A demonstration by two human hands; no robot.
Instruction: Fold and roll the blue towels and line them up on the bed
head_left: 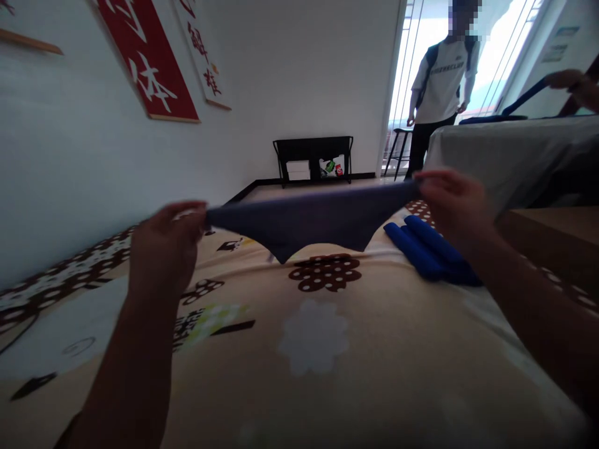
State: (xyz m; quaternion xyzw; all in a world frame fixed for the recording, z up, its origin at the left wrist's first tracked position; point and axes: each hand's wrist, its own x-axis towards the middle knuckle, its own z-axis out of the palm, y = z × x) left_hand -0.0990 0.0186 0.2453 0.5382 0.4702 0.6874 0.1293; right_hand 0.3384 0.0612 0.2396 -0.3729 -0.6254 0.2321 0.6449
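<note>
Stretched in the air between my two hands is a dark grey-blue cloth [318, 215], its upper edge taut and its lower corners hanging in points. My left hand [166, 240] pinches one end of it, and my right hand [453, 202] pinches the other end, slightly higher. Both hands are a little blurred. Below the cloth lies a cream bedspread [384, 349] with brown, white and green patterns. Several folded or rolled blue cloths [430, 249] rest on it, close to my right hand and partly behind my right forearm.
A black rack [313, 149] holding a white box stands at the far wall. Toward the back right a person [442, 81] stands near a window, by a stool. At the right edge, another person's hand [573, 84] holds blue fabric above a white-covered table [510, 140].
</note>
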